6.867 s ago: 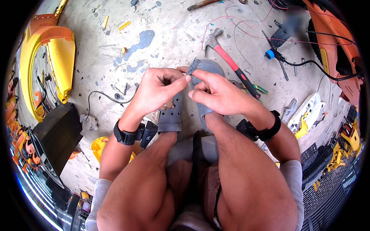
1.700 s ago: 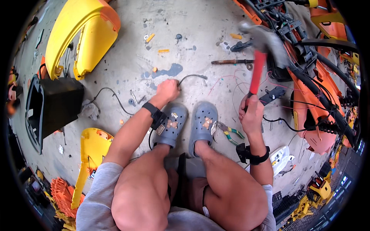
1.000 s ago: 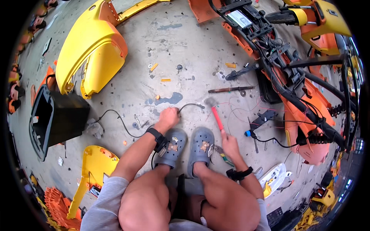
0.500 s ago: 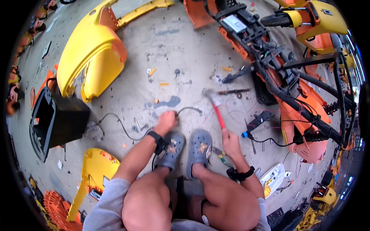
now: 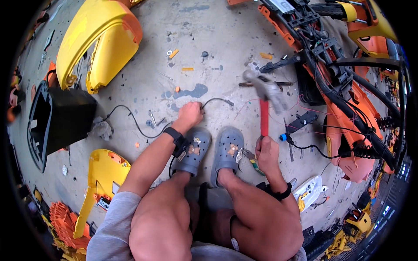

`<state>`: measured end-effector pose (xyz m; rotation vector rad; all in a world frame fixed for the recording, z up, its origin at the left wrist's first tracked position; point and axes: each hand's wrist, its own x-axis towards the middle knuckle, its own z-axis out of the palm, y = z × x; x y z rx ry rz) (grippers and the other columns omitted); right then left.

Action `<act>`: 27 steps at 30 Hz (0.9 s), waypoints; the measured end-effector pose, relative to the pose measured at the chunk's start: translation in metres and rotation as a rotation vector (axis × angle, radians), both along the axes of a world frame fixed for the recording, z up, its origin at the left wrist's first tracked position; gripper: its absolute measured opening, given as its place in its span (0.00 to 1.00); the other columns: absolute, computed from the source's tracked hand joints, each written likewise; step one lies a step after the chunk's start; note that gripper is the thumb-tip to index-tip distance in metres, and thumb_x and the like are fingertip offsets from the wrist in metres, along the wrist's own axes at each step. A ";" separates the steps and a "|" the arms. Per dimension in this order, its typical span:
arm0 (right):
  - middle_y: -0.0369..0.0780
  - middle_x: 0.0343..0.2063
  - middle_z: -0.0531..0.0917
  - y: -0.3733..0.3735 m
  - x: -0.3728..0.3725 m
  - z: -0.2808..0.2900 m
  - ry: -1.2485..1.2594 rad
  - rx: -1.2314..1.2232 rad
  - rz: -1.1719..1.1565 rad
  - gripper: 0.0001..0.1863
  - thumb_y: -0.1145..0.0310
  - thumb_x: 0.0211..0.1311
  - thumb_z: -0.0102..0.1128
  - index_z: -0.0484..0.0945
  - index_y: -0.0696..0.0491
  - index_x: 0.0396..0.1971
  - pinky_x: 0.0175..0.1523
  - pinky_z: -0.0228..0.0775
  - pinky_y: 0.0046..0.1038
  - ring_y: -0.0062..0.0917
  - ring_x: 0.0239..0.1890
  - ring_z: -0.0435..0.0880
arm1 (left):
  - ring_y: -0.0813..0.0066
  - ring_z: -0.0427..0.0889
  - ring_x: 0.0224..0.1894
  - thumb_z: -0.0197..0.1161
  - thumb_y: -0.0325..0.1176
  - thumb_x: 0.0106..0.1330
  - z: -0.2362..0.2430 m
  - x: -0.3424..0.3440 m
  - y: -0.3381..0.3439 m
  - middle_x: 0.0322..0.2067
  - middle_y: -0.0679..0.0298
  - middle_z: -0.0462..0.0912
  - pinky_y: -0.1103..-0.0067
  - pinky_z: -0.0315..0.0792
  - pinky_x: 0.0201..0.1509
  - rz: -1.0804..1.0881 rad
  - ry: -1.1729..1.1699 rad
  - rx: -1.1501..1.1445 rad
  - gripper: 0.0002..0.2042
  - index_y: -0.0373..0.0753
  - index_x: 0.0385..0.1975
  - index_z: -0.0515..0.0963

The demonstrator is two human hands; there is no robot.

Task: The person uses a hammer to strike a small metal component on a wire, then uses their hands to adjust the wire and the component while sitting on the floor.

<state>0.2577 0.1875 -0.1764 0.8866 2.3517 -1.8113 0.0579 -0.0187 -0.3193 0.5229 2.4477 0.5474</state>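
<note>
My left hand (image 5: 190, 114) is closed on a black cable (image 5: 130, 114) at the floor, just ahead of my left shoe. A short end of the cable sticks out to the right of the fist. My right hand (image 5: 267, 152) grips the red handle of a hammer (image 5: 264, 115), held up to the right of my shoes. The hammer's metal head is smeared by motion. Pliers (image 5: 251, 162) with green and yellow handles lie beside my right shoe, close to that hand. How the fingers of my left hand pinch the cable is partly hidden.
At left stand a black bin (image 5: 72, 117) and a large yellow body panel (image 5: 111, 52). A stripped vehicle frame (image 5: 322, 74) with loose wires fills the right. A smaller yellow panel (image 5: 104, 174) and a white tray-like part (image 5: 307, 191) lie nearer.
The hammer has swung to the right and its handle now stands more upright. My left hand stays on the cable. The whole view has shifted a little.
</note>
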 end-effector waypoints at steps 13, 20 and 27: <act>0.51 0.15 0.74 -0.001 0.004 -0.004 -0.056 0.170 -0.038 0.29 0.53 0.74 0.41 0.72 0.66 0.24 0.29 0.67 0.37 0.39 0.17 0.70 | 0.50 0.83 0.42 0.61 0.37 0.60 0.002 0.000 0.005 0.36 0.49 0.84 0.62 0.76 0.46 -0.004 -0.074 -0.038 0.10 0.39 0.35 0.82; 0.47 0.14 0.72 0.027 0.030 -0.049 -0.263 0.457 0.143 0.35 0.45 0.74 0.36 0.71 0.65 0.22 0.28 0.67 0.39 0.33 0.18 0.76 | 0.50 0.82 0.44 0.62 0.36 0.60 -0.003 -0.003 0.009 0.39 0.49 0.84 0.62 0.76 0.48 -0.004 -0.064 0.008 0.11 0.40 0.38 0.82; 0.43 0.13 0.69 0.009 0.017 -0.062 -0.100 0.439 0.006 0.30 0.49 0.74 0.39 0.69 0.62 0.23 0.24 0.62 0.34 0.28 0.17 0.72 | 0.48 0.82 0.39 0.62 0.38 0.59 -0.002 0.001 0.017 0.33 0.49 0.84 0.60 0.76 0.43 -0.005 -0.024 0.021 0.10 0.38 0.33 0.83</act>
